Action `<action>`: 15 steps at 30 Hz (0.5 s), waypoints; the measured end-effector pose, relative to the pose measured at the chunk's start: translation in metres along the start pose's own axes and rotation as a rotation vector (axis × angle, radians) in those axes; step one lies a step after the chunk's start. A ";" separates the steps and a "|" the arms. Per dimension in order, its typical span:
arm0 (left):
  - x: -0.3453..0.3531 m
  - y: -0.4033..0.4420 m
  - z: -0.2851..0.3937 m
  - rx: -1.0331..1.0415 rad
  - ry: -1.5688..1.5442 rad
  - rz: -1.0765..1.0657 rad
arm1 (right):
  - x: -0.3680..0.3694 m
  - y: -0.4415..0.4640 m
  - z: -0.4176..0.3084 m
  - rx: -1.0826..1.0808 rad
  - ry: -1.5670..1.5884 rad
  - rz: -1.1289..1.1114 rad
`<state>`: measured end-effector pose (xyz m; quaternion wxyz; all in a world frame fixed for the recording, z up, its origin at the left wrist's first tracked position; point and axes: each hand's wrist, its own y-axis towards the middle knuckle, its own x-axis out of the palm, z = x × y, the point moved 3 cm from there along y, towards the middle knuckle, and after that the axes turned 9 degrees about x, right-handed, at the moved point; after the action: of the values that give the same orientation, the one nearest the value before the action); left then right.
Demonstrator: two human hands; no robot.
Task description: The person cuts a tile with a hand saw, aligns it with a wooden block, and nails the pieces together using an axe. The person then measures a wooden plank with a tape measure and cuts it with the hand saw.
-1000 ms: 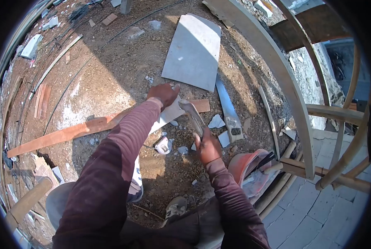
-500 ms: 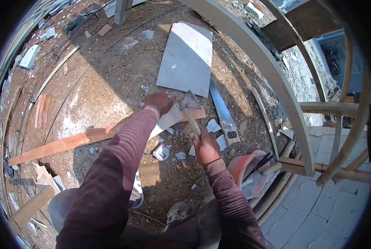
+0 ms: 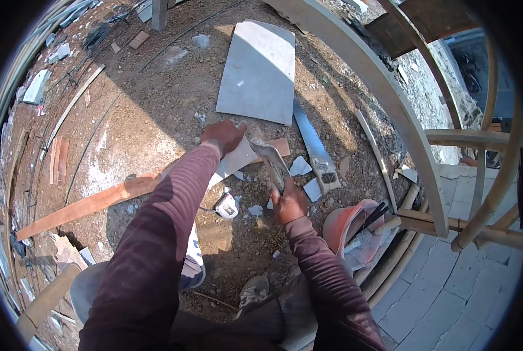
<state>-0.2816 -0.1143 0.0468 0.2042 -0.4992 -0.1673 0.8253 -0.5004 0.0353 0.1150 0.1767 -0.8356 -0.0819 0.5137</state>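
My left hand (image 3: 224, 137) is closed on the upper end of a narrow grey board piece (image 3: 237, 159), which lies across a reddish plank (image 3: 97, 202). Wrapped round the handle of a hatchet-like tool (image 3: 268, 157), my right hand (image 3: 289, 202) is closed. The tool's head is at the board piece's right edge, close to my left hand; whether it touches is unclear. A white tape measure (image 3: 227, 206) lies on the ground below the board piece. Right of the tool are a handsaw (image 3: 314, 143) and white fragments (image 3: 300, 166).
A large grey board (image 3: 257, 73) lies ahead on the soil. At the right are a red bucket (image 3: 350, 231) holding tools, a curved wooden frame (image 3: 384, 93), bamboo poles (image 3: 393, 263) and pale blocks (image 3: 437, 281). A bamboo pole (image 3: 48, 298) stands at lower left.
The tool in my right hand has turned and tilted, its flat face showing half a second ago and its edge now. My left hand stays on the board piece. The view has shifted slightly.
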 end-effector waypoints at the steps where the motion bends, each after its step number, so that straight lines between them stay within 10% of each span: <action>1: 0.004 -0.002 0.003 0.008 0.016 0.004 | 0.001 0.007 -0.002 0.188 -0.195 -0.229; 9: 0.046 0.045 -0.053 0.284 -0.079 0.222 | 0.021 0.035 0.043 0.120 0.256 -0.101; 15: -0.019 0.027 -0.026 0.096 -0.575 -0.122 | 0.033 0.051 0.072 0.272 0.558 -0.216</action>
<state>-0.2549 -0.1455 0.0368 0.2212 -0.2237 -0.2089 0.9259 -0.5509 0.0138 0.0387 0.3559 -0.8993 -0.0489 0.2493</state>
